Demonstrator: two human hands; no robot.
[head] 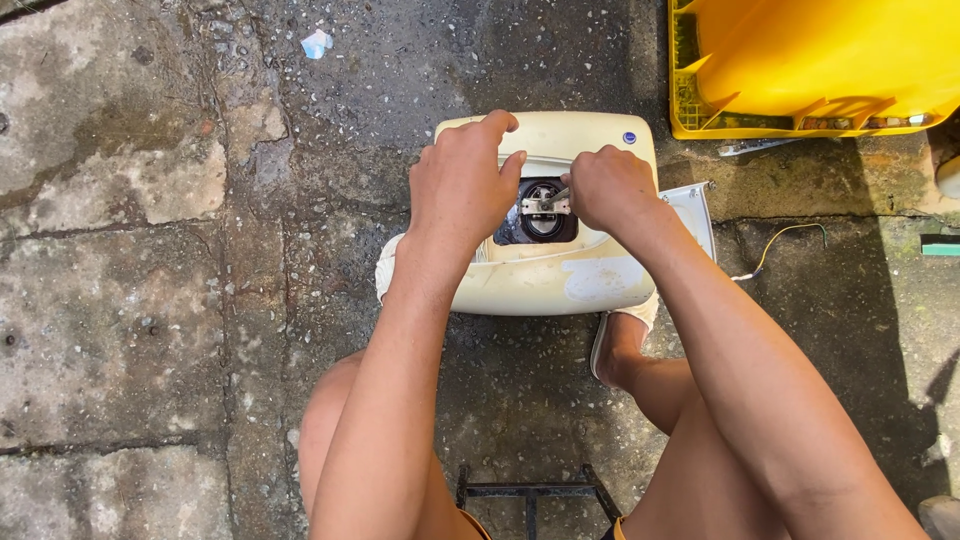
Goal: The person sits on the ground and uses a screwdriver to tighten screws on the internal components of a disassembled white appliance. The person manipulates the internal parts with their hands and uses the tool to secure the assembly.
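A cream-coloured plastic appliance housing (560,275) lies on the ground between my feet, with a round dark opening (540,222) in its top. My left hand (462,185) rests on the housing's upper left edge, fingers curled over the rim beside the opening. My right hand (610,188) is closed around a small metal tool (548,203) whose tip reaches into the opening onto a metal bracket there. What lies deeper in the opening is too dark to tell.
A yellow plastic crate (810,65) stands at the upper right. A thin yellow-green wire (785,240) trails right of the housing over wet concrete paving (120,300). A grey panel (697,210) sticks out behind the housing. A black metal stool frame (530,492) is below me.
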